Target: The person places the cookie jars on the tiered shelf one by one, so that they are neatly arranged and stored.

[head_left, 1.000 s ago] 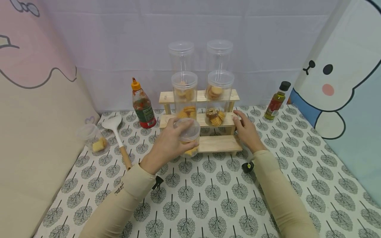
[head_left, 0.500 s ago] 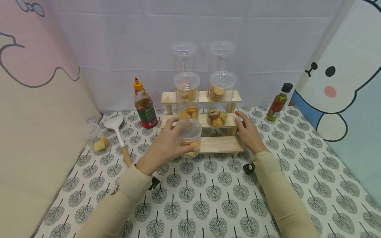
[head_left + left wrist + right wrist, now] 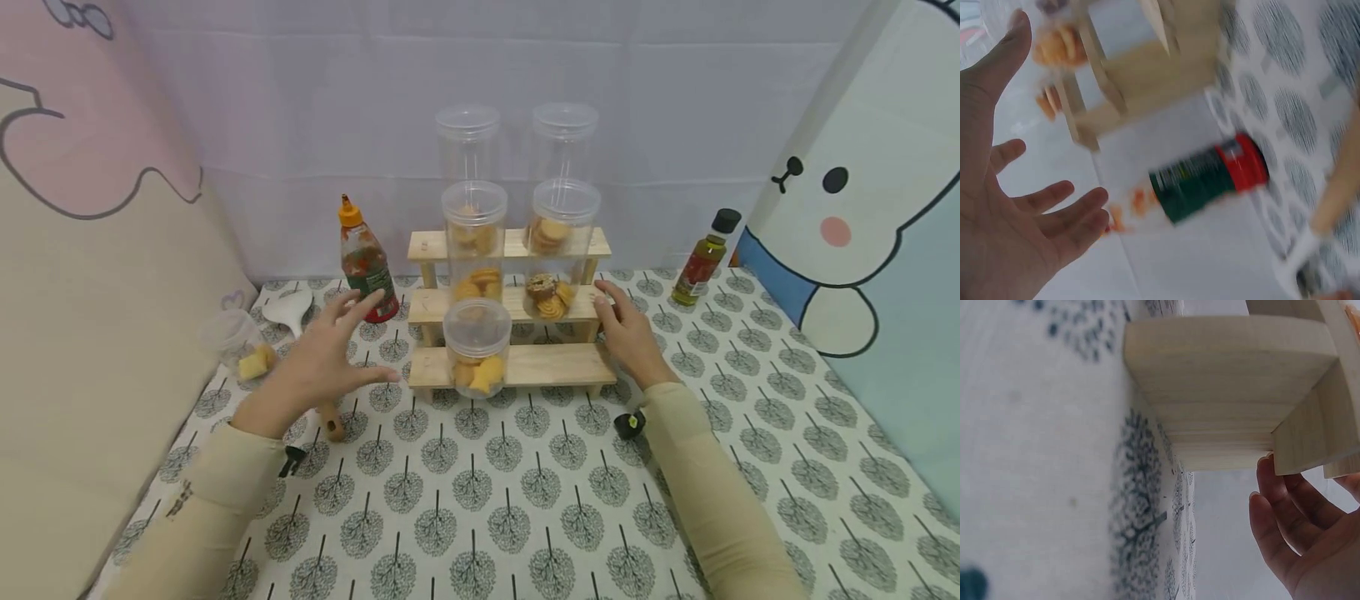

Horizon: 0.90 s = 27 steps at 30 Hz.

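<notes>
My left hand (image 3: 318, 362) is off to the left of the wooden three-step rack (image 3: 555, 365), fingers spread and holding nothing. A short clear jar (image 3: 477, 329) of yellow biscuits stands lidded on the rack's lowest step, left side. Two taller jars with cookies, a left jar (image 3: 475, 242) and a right jar (image 3: 564, 250), stand on the middle step. Behind them, a left back jar (image 3: 468, 150) and a right back jar (image 3: 565, 146) occupy the top step. My right hand (image 3: 630, 337) grips the rack's right end; its fingertips (image 3: 1266, 465) meet a wooden upright.
A red-based sauce bottle (image 3: 367, 271) stands left of the rack. A white-headed spatula (image 3: 288, 310) with a wooden handle lies partly under my left arm. At far left is another clear jar (image 3: 228, 333) with yellow pieces. An oil bottle (image 3: 699, 267) stands at right.
My left hand has let go of the short jar and moved left, away from the rack. The jar stays on the lowest step. My right hand has kept its place.
</notes>
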### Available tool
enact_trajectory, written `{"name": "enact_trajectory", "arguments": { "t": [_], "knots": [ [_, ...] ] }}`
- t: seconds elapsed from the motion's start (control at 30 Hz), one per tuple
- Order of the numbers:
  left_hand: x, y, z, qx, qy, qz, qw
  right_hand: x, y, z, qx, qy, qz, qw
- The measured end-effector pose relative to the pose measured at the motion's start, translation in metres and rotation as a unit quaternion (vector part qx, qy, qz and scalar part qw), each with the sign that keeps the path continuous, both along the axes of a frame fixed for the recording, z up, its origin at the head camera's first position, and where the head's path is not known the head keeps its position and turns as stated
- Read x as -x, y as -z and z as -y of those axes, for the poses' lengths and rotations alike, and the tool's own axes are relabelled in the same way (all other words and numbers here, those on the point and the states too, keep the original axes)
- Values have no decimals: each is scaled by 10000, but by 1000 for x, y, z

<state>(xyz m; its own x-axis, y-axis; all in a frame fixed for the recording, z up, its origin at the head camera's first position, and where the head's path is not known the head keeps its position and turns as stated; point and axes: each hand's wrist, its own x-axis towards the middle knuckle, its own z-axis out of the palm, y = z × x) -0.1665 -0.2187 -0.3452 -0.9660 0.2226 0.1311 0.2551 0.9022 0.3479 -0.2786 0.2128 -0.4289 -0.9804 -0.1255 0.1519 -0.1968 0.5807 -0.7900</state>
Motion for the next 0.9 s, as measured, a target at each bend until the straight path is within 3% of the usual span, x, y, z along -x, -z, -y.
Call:
{"name": "enact_trajectory", "arguments": {
  "t": [0.17,0.37,0.57,0.9],
  "knots": [
    [-4,-17,48,196,-387,-298,9986,-1,-1,0,-10,-9,-4,10000],
    [-13,-27,99,-141,-1051,-333,9938,0,-1,0,-17,33,-93,10000],
    [-18,-19,131,-284,-1576,-208,9869,0,-1,-2,-45,46,-124,9999],
    [-18,4,155,-310,-1797,239,9829,1,2,-1,-1,-76,-97,9999]
  ]
}}
